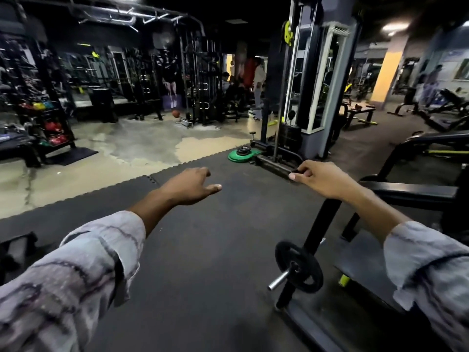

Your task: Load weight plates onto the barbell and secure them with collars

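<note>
Head view: both arms reach forward over the dark floor mat point(203, 250). Left hand point(189, 186) is held out in the air, fingers loosely spread and relaxed, holding nothing. Right hand point(321, 179) is also empty, fingers loosely curled, thumb out, touching nothing as far as can be told.

Barbell sleeve point(278, 280) sticks out low right, resting on the rack point(319, 224). One small black plate point(299, 266) is already on it, slid inward, bare steel end showing outside it. No collar visible on the sleeve. The bar's far end is out of view, so its load cannot be told.

More plates lie well ahead on the floor: a green plate point(239, 156) with smaller dark plates point(242, 150) stacked on top, beside the cable machine point(299, 97).

Judged progress: early. One plate is loaded on this side; likely the person is heading to fetch more from the stack. Left to do: carry plates back, slide them on, fit collars.
</note>
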